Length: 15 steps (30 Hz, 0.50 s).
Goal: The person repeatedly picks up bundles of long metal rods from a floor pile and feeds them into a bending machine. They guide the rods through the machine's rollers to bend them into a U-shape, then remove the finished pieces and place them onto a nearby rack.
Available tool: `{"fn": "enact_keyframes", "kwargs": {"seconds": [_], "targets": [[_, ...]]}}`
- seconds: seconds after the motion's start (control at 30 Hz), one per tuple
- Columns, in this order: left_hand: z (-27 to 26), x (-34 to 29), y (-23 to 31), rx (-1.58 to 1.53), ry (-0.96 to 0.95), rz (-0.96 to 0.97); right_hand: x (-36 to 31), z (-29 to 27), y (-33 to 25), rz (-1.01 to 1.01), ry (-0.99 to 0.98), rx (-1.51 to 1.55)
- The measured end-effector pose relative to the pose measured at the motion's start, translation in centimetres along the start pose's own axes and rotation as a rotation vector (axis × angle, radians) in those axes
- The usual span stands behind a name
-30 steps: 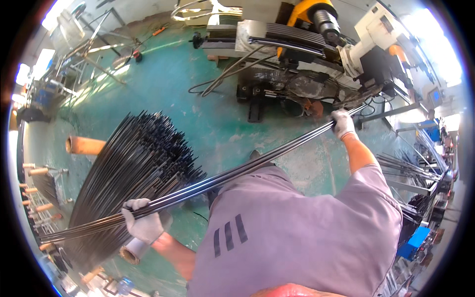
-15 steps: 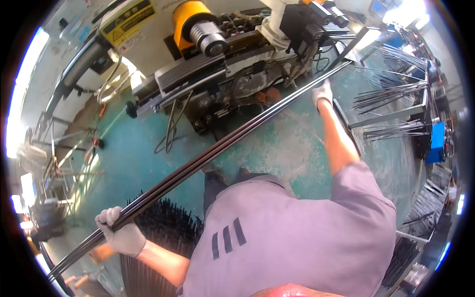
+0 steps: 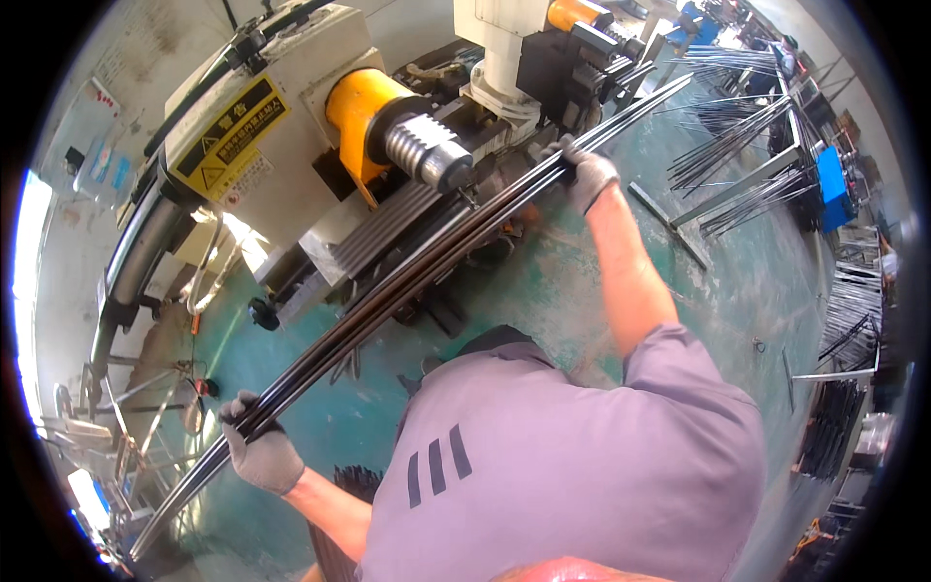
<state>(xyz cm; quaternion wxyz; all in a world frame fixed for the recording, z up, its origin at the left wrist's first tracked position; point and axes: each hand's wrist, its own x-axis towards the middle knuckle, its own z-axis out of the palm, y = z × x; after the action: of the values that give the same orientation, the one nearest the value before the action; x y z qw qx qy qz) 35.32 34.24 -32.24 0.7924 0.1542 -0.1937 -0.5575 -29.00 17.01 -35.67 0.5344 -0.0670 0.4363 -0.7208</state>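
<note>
A bundle of long dark metal rods (image 3: 407, 275) runs slantwise across the view, from the lower left up to the far right. My left hand (image 3: 264, 454), in a grey glove, is closed round the bundle near its lower left end. Farther up, my right hand (image 3: 588, 175), also gloved, grips the rods toward their far end. The middle of the bundle passes in front of a machine's slatted bed (image 3: 373, 233), close to it; whether they touch I cannot tell. A ribbed metal spindle (image 3: 429, 153) on a yellow housing (image 3: 367, 109) stands just beyond the rods.
Racks holding many thin rods (image 3: 732, 145) stand at the right, with a blue box (image 3: 833, 188) beside them. A metal bar (image 3: 669, 225) lies near the floor below my right hand. A dark heap of rods (image 3: 357, 479) is partly hidden by my left arm. Green floor (image 3: 543, 291) shows below.
The machine appears nearer and larger. The bundle has come up against its front, and my right hand's grip now sits closer to the machine. Both hands still hold the rods.
</note>
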Motion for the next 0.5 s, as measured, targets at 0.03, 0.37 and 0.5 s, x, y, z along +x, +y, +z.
{"fn": "enact_keyframes", "kwargs": {"seconds": [0.03,0.37,0.5], "targets": [[-0.2,0.8,0.5,0.045,0.065,0.011,1.9,-0.1,-1.3,-0.016,0.014,0.014],[-3.2,6.0,-6.8,0.225,0.493,-0.105,11.5,-0.1,-0.7,-0.146,0.282,-0.555],[-2.6,6.6,-10.8,0.234,0.552,-0.148,9.7,4.4,1.3,-0.09,0.282,-0.473]]}}
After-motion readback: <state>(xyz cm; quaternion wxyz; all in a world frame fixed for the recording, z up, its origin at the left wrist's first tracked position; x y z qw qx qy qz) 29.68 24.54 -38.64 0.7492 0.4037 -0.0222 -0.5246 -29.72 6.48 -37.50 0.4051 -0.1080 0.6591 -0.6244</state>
